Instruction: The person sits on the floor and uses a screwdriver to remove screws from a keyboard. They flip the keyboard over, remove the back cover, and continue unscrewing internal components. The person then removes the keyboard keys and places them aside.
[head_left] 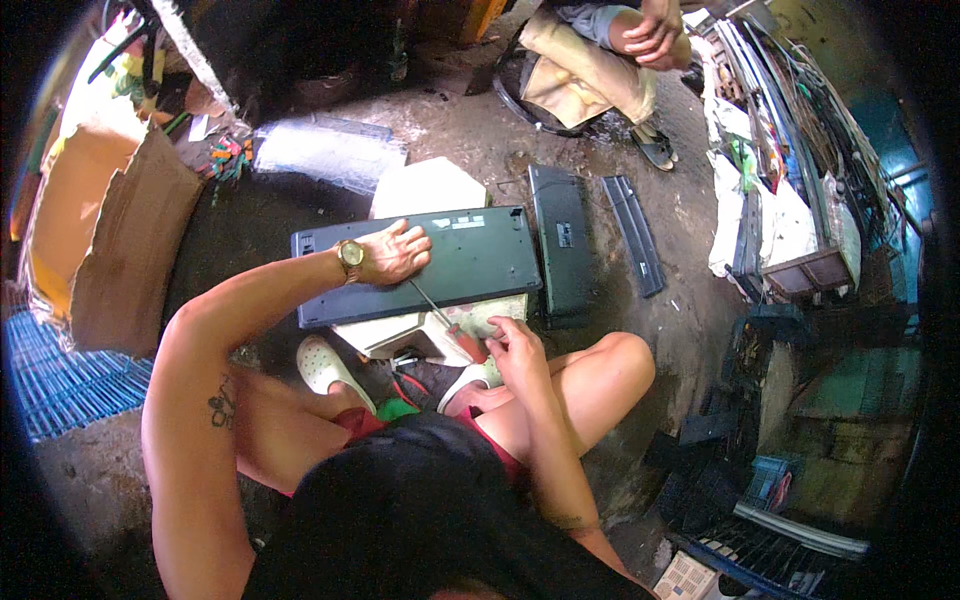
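Observation:
A dark keyboard (470, 255) lies underside up across a white block (425, 335) in front of me. My left hand (397, 252), with a watch at the wrist, rests on its underside, fingers spread over the surface. My right hand (515, 355) holds a screwdriver (466, 342) by its red handle, near the keyboard's front edge. The metal shaft slants up and left, its tip at the keyboard close below my left hand. Whether the tip sits in a screw is too small to tell.
Right of the keyboard lie another dark keyboard (562, 240) and a long dark strip (634, 236). A torn cardboard box (130, 240) stands at left, above a blue wire rack (70, 370). Another person's hands (655, 35) show at the top. Piled scrap (790, 160) lines the right.

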